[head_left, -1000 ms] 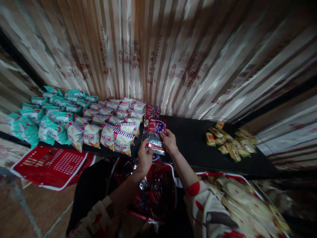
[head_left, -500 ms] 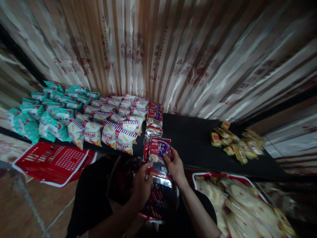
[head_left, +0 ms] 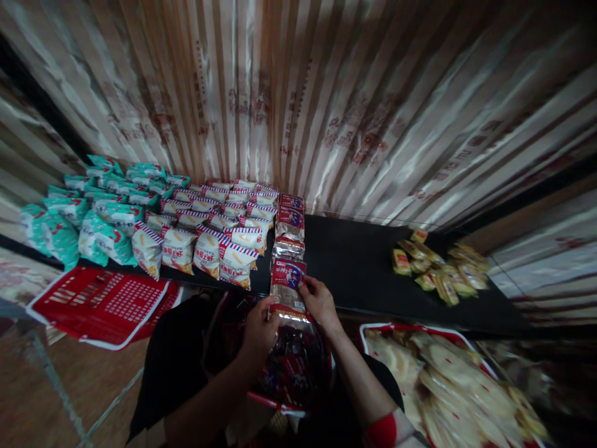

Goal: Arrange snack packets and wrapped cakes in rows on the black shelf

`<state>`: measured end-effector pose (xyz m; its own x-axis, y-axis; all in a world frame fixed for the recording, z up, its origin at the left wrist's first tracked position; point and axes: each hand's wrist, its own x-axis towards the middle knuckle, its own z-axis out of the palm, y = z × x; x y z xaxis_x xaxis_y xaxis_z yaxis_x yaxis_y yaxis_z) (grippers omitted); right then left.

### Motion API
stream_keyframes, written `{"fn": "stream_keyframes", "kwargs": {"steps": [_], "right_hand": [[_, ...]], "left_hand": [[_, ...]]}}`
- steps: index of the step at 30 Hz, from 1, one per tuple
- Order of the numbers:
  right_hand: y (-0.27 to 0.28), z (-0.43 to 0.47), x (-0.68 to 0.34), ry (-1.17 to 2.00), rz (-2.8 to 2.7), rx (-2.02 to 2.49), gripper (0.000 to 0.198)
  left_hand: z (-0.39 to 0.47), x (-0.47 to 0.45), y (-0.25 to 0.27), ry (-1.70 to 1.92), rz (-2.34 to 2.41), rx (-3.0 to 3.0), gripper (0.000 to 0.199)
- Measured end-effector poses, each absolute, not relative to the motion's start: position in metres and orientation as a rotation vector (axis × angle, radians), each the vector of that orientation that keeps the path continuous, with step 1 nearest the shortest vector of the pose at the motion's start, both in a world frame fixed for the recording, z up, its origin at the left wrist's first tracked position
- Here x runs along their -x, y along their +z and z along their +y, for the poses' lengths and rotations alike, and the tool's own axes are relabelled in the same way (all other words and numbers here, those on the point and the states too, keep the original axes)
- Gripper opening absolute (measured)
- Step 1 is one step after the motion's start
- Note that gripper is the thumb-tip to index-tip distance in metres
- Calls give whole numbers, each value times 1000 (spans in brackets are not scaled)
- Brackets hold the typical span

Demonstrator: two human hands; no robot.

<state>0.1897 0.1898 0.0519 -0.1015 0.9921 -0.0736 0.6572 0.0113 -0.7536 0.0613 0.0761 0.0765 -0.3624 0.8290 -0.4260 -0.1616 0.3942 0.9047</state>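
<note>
A dark red snack packet (head_left: 287,292) with a silver lower edge lies at the front end of a row of matching packets (head_left: 290,219) on the black shelf (head_left: 354,261). My left hand (head_left: 260,328) grips its lower left side, fingers curled. On its right edge my right hand (head_left: 321,303) is closed, thumb over the front. Below my hands, between my knees, sits a basket with more dark red packets (head_left: 293,373) in it.
Left of the row stand white snack bags (head_left: 233,261) and teal bags (head_left: 112,242). Small yellow packets (head_left: 450,280) lie on the shelf's right. A red basket (head_left: 102,305) is at lower left; another basket (head_left: 396,327) holds pale flat packs. A pleated curtain (head_left: 289,93) hangs behind.
Both hands have brought the packet slightly left and down onto the front of the row. It now lines up with the packets behind it. The view has shifted slightly.
</note>
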Motion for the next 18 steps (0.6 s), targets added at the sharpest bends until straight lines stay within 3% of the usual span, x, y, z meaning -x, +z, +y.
{"fn": "stream_keyframes", "kwargs": {"steps": [5,18], "right_hand": [[57,197,-190,931,-1821,1728,40],[62,205,-174,639,-2035,1672,27]], "left_hand": [[83,-64,88,1338,1499,-411,35],[85,-59,87,1412,1577,-361,37]]}}
